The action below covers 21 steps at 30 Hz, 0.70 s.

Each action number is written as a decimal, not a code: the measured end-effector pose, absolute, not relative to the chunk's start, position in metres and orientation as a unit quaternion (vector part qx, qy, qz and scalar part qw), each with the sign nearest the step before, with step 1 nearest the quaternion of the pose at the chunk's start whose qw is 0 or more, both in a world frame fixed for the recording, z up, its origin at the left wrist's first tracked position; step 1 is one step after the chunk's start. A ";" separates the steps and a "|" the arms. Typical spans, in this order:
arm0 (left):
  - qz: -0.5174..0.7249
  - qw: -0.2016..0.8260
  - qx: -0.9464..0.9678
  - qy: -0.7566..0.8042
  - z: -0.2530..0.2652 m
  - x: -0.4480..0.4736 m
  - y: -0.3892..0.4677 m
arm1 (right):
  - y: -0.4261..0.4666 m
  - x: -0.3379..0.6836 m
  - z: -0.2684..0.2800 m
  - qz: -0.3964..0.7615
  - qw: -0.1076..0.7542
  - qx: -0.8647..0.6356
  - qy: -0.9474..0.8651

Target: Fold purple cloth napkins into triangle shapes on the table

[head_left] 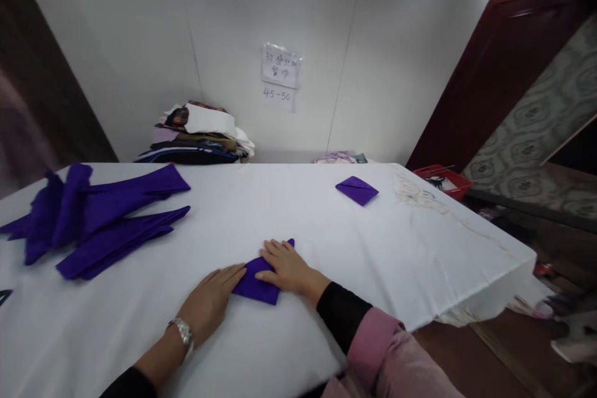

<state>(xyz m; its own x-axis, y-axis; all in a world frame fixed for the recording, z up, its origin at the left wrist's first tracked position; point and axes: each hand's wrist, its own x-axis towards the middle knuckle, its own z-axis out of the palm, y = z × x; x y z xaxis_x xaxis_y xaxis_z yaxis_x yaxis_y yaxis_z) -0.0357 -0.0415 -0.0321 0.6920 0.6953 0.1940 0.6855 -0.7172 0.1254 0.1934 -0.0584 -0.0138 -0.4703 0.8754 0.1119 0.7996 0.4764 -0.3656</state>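
A folded purple cloth napkin [257, 281] lies on the white-covered table in front of me, between my two hands. My left hand [208, 300] rests flat at its left edge, fingers stretched out and together, fingertips touching the cloth. Across the upper right part of the same napkin lies my right hand [285, 266], palm down with the fingers extended and the thumb apart. That hand covers part of the cloth. Farther back on the right sits a small, neatly folded purple napkin [357, 190], apart from both hands.
Loose purple cloths [119, 205] are heaped on the left of the white tablecloth [242, 205]. Stacked garments [196, 134] stand against the back wall, below a handwritten sign [281, 66]. A red basket [459, 185] is beyond the table's right edge.
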 end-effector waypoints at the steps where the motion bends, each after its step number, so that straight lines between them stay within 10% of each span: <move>1: 0.131 0.019 0.920 0.370 -0.033 -0.037 -0.040 | -0.059 0.193 -0.013 0.131 0.145 -0.491 -0.849; 21: 0.168 0.246 0.850 0.434 -0.004 -0.027 -0.024 | -0.063 0.207 0.003 0.292 0.200 -0.472 -0.807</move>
<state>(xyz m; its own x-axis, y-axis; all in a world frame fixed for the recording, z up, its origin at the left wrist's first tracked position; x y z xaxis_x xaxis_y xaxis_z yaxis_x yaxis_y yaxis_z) -0.0274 -0.0245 -0.0040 0.5669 0.8206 0.0720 0.6557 -0.5024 0.5636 0.2067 -0.0633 0.0029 -0.4742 0.8792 0.0470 0.6454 0.3834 -0.6607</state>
